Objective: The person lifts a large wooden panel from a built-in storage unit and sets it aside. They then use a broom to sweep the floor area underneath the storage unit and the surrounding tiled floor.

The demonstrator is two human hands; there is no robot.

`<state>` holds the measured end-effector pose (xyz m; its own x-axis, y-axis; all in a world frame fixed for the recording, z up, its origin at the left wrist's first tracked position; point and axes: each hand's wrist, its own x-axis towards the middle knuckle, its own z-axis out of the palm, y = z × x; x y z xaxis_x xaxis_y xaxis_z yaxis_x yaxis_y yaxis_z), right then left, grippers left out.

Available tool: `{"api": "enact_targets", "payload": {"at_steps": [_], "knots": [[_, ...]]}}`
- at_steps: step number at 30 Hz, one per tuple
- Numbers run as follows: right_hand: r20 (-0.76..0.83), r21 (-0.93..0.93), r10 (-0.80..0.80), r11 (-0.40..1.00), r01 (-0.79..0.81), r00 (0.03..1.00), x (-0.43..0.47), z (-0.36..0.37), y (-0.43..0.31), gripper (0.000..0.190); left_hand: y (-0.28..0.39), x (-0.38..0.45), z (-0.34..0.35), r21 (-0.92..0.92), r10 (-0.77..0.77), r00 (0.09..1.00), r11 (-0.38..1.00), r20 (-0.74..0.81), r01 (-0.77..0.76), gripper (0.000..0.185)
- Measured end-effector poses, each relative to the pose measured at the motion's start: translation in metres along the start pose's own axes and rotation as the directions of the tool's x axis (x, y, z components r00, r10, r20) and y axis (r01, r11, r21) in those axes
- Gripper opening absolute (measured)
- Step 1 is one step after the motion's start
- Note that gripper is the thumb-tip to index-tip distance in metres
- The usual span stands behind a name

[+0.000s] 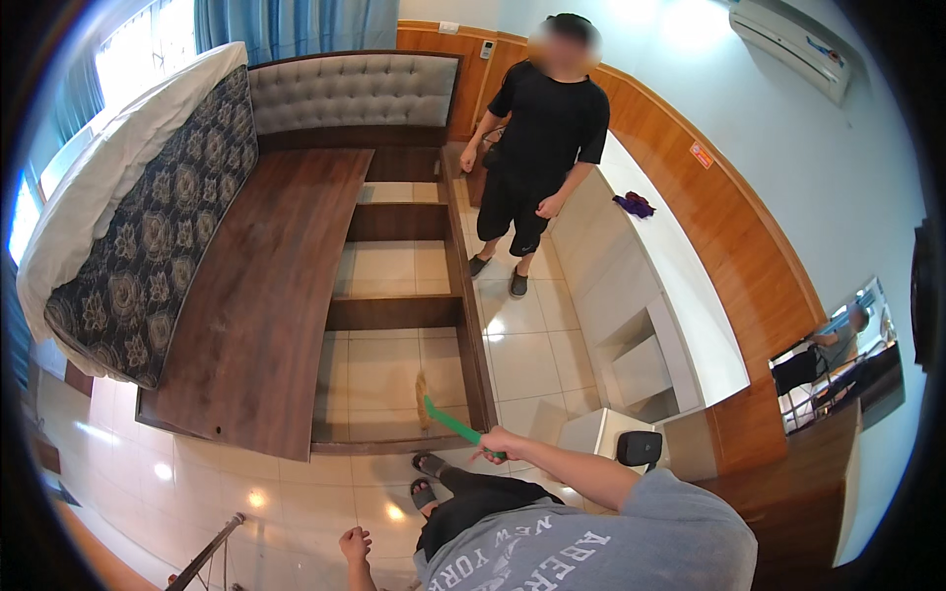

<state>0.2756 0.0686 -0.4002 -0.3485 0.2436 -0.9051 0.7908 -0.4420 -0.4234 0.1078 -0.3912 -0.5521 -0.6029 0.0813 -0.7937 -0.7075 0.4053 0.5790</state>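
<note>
My right hand (499, 445) grips the green handle of a straw-bristled hand broom (452, 419). Its bristles hang over the tiled floor inside the nearest compartment of a dark wooden bed frame (392, 309). Low in the picture, my left hand (355, 544) is loosely curled, with nothing visible in it. A brown bed board (251, 295) covers the left part of the frame. On that board a dark patterned mattress (159, 236) stands tilted on its side, partly wrapped in a white cover. My feet in sandals are just outside the frame's near edge.
Beyond the frame's right side, a person in black (550, 140) stands on the tiles. A white counter (687, 295) runs along the right wall, with a purple cloth (635, 205) on it. A black case (639, 448) sits near my right arm. A metal rack (211, 550) is at lower left.
</note>
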Motion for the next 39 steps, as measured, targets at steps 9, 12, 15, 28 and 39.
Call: {"api": "enact_targets", "payload": {"at_steps": [9,12,15,28,39], "knots": [[0.021,-0.05,-0.009,0.999,0.01,1.0,0.021,0.024,-0.051,0.012,-0.026,-0.029,-0.034,-0.102,-0.123,0.983,0.989,-0.135,0.109,0.031],[0.047,-0.05,-0.005,0.999,0.008,0.999,0.018,0.021,-0.061,0.012,-0.022,-0.014,-0.036,-0.057,-0.109,0.986,0.993,-0.127,0.102,0.033],[0.035,-0.037,-0.003,0.999,0.004,0.999,0.024,0.014,-0.063,0.013,0.006,0.002,-0.028,-0.022,-0.043,0.993,0.999,-0.109,0.04,0.035],[-0.029,-0.015,0.026,1.0,-0.026,0.999,0.066,-0.011,-0.048,0.016,0.067,0.008,0.003,0.016,0.061,0.997,0.998,-0.045,-0.061,0.03],[0.126,-0.236,0.079,0.971,-0.048,0.989,0.128,-0.041,-0.042,0.013,0.012,-0.02,-0.015,-0.034,-0.016,0.992,0.999,-0.123,0.012,0.035]]}}
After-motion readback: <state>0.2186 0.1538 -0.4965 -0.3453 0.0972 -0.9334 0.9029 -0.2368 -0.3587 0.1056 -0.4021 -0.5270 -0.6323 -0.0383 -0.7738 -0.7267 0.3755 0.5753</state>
